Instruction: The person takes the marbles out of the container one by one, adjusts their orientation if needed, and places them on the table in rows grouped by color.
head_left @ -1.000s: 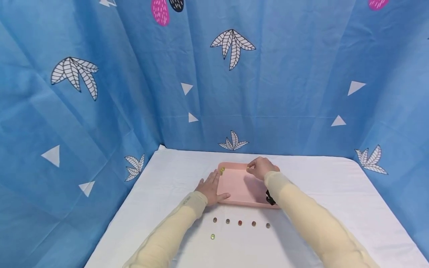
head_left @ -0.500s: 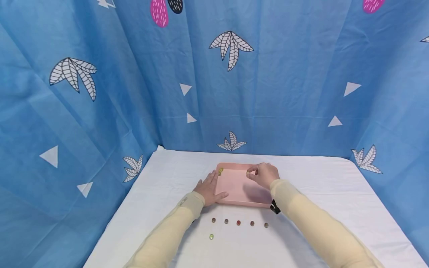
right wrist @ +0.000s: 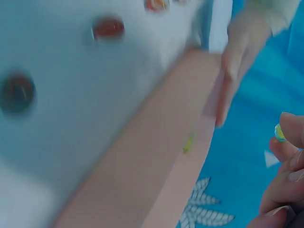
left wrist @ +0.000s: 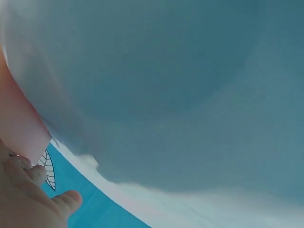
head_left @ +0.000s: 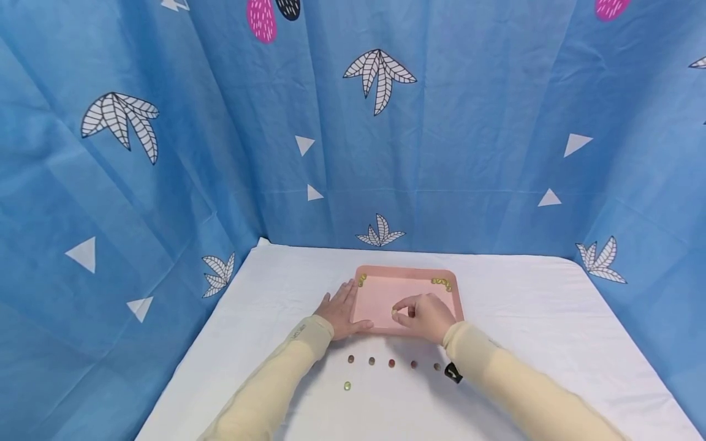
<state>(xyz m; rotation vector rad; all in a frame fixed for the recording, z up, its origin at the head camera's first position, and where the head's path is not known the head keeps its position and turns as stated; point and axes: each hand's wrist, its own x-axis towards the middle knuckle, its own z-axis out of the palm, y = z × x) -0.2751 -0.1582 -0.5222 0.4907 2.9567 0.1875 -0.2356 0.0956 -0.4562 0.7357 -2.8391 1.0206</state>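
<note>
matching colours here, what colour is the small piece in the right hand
The small piece looks yellow-green with a pale bluish edge, clearest in the right wrist view.

The shallow, rectangular tray [head_left: 377, 300] is salmon pink; the small, rounded pieces [head_left: 443, 282] at its far corners are yellow-green. The small, glossy piece [right wrist: 280, 133] in the right hand [head_left: 432, 315] shows yellow and pale blue. Of the row of five small, round pieces [head_left: 391, 363], the middle is red, the others brownish or grey. Cream fabric sleeves [head_left: 270, 386]; white cloth-covered surface [head_left: 529, 300]; blue fabric curtain [head_left: 474, 153] patterned with white triangles and black-veined white leaves.
</note>
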